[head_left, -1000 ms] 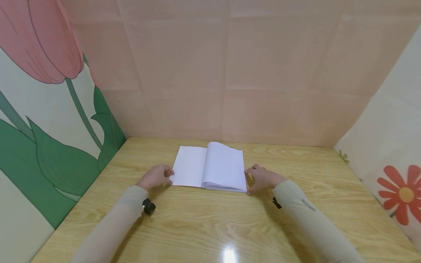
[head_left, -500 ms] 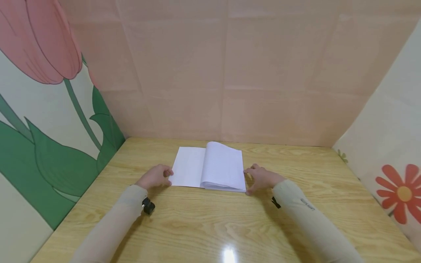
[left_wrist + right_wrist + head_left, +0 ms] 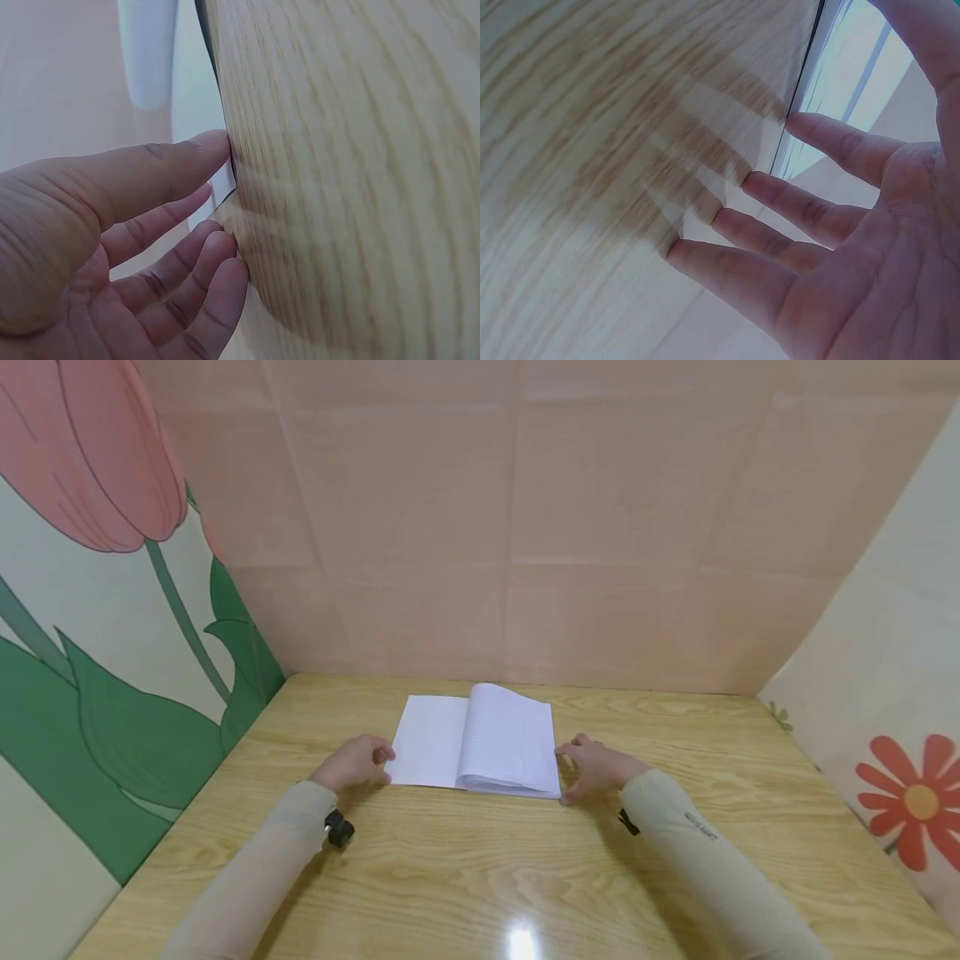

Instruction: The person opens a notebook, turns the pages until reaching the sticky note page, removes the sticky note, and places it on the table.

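Note:
An opened notebook (image 3: 507, 739) with white pages lies on the wooden table, in the middle of the head view. Its left side is flat, while a thick stack of pages curves up from the spine on the right. My left hand (image 3: 358, 762) is at its left edge; in the left wrist view the thumb (image 3: 206, 146) touches the paper by a corner, and relaxed fingers lie around that corner. At the right edge is my right hand (image 3: 596, 767). The right wrist view shows its fingers (image 3: 832, 142) fairly straight and spread, the index fingertip touching the notebook's edge, others resting on the table.
The wood-grain table (image 3: 450, 877) extends toward me and to both sides. Behind it stands a pinkish backdrop (image 3: 510, 527). A tulip-printed panel (image 3: 112, 610) borders the left, and a panel with a red flower (image 3: 921, 802) the right.
Both hands keep their places at the notebook's edges. The head view has shifted very slightly; otherwise nothing has visibly moved.

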`<move>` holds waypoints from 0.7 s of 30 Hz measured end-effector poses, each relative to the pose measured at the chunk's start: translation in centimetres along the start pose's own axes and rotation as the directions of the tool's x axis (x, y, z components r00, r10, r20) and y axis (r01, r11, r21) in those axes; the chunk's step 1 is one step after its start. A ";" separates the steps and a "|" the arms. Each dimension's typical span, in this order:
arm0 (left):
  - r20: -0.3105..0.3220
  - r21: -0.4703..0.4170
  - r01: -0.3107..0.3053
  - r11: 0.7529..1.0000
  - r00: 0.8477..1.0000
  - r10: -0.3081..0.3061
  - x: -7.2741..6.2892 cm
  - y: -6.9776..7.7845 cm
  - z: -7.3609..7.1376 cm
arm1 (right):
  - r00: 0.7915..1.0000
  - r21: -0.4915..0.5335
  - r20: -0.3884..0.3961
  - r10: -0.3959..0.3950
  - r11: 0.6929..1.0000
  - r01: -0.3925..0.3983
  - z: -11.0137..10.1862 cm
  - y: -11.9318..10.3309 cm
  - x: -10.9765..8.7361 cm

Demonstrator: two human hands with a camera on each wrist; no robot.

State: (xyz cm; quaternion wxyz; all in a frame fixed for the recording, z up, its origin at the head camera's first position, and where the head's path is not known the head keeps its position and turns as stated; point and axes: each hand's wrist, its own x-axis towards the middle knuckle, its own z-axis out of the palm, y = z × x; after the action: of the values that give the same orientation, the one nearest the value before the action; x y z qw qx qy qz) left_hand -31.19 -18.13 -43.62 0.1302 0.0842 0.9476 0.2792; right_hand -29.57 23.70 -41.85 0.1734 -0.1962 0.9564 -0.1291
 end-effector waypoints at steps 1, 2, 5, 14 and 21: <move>0.001 -0.004 0.005 1.000 1.000 -0.005 0.0 0.0 0.0 | 1.000 0.000 0.001 0.000 1.000 0.000 0.0 0.0 0.0; 0.001 -0.003 0.007 1.000 1.000 -0.007 -0.1 0.1 0.0 | 1.000 0.000 0.002 0.000 1.000 0.000 0.0 0.0 0.0; 0.006 -0.013 0.019 1.000 1.000 -0.019 -0.2 0.1 -0.1 | 1.000 0.010 0.006 0.002 1.000 -0.003 0.0 0.0 0.0; 0.008 -0.019 0.013 1.000 1.000 -0.013 -0.3 0.2 -0.1 | 1.000 0.027 0.010 0.012 1.000 -0.012 0.0 -0.1 0.0; 0.007 -0.029 -0.009 1.000 1.000 0.009 -0.6 0.3 -0.4 | 1.000 0.030 0.011 0.019 0.999 -0.020 0.0 -0.1 0.0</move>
State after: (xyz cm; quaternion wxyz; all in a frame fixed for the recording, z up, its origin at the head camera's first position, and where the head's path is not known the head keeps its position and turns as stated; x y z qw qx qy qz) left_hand -30.73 -18.27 -43.01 0.1337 0.0874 0.9427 0.2930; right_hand -29.56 23.64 -41.86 0.1826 -0.1850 0.9553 -0.1407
